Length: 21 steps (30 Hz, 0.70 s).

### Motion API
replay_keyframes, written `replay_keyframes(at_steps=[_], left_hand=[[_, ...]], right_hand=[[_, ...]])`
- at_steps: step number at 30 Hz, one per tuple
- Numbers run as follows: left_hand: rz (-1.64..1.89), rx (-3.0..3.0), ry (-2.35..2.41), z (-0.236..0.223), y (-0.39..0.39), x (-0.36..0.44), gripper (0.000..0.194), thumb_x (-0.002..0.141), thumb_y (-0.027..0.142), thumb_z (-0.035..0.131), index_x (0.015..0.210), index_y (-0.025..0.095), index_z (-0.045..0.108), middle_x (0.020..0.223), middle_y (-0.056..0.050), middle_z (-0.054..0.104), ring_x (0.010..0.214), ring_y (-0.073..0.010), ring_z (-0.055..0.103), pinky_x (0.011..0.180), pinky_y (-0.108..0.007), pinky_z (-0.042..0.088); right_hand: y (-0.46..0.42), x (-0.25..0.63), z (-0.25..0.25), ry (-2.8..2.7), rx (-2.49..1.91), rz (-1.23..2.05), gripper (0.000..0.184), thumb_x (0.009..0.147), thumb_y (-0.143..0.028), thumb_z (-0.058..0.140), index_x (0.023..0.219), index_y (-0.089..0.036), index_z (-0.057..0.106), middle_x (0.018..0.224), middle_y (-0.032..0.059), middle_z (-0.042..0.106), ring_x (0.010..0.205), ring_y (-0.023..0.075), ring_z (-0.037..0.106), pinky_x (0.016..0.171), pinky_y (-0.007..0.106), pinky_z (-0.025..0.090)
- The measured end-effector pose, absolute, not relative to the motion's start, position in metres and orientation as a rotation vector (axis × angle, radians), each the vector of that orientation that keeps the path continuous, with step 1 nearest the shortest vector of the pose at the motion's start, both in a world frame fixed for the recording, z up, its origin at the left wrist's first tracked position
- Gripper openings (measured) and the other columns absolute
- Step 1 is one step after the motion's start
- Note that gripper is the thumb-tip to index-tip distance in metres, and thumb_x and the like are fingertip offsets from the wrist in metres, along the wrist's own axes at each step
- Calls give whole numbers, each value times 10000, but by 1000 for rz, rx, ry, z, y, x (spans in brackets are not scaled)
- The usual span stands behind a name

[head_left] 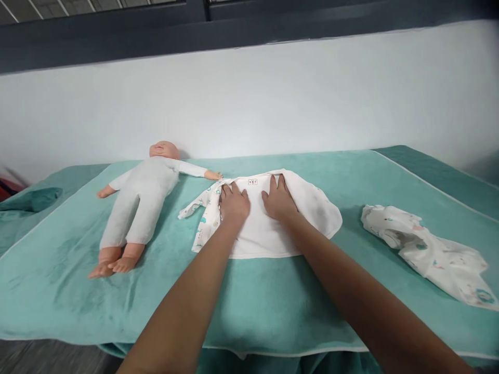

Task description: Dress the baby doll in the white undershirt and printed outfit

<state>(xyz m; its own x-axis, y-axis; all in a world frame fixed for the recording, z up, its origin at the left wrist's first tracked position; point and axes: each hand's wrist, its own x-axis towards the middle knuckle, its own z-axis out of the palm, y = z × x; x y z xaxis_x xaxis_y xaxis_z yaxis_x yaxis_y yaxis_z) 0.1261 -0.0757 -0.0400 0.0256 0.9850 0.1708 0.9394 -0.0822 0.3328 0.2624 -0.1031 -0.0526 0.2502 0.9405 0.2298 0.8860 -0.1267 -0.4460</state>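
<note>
A small white baby shirt (255, 228) lies spread open on the green cloth, its plain inner side up and a tag near the neckline. Its printed front panel and sleeve (205, 205) show on the left. My left hand (235, 202) rests on the shirt beside this printed panel, fingers apart. Lying on the plain fabric right of the tag is my right hand (278, 197), also with fingers spread. A baby doll (144, 179) in a white body suit lies on its back to the left, one hand close to the shirt's sleeve.
A crumpled white printed garment (424, 249) lies on the right. The green cloth (268, 306) covers the table up to a white wall (249, 104). Part of the cloth hangs over the front edge, with dark floor (47, 356) at lower left.
</note>
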Motion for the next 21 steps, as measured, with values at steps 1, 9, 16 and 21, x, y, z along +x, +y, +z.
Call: replay_keyframes(at_steps=[1, 9, 16, 21], left_hand=[[554, 2157, 2038, -40, -76, 126, 599, 975, 418, 269, 1499, 132, 328, 1561, -210, 342, 1465, -350, 285, 1148, -533, 327], [531, 2093, 2046, -42, -73, 126, 581, 982, 430, 254, 1466, 136, 383, 1550, -206, 365, 1431, -344, 347, 1136, -503, 345], [472, 2104, 2056, -40, -73, 128, 591, 983, 428, 243, 1463, 114, 388, 1524, -223, 389, 1394, -356, 393, 1115, -499, 370], [457, 2130, 2053, -36, -83, 127, 601, 978, 442, 258, 1477, 129, 378, 1512, -217, 414, 1386, -354, 409, 1096, -502, 391]], right_hand=[[-102, 264, -53, -1669, -2034, 136, 693, 924, -320, 404, 1539, -55, 228, 1612, 213, 223, 1503, 368, 152, 1202, 512, 208], [-97, 265, -58, -1604, -2114, 193, 661, 959, -380, 337, 1517, -32, 275, 1609, 250, 204, 1474, 365, 253, 1176, 489, 261], [-96, 263, -58, -1633, -2093, 136, 615, 956, -341, 329, 1466, 1, 366, 1552, 258, 343, 1467, 370, 269, 1170, 510, 263], [-98, 261, -58, -1806, -2113, 75, 589, 952, -264, 325, 1476, -1, 383, 1522, 243, 406, 1476, 381, 248, 1162, 557, 262]])
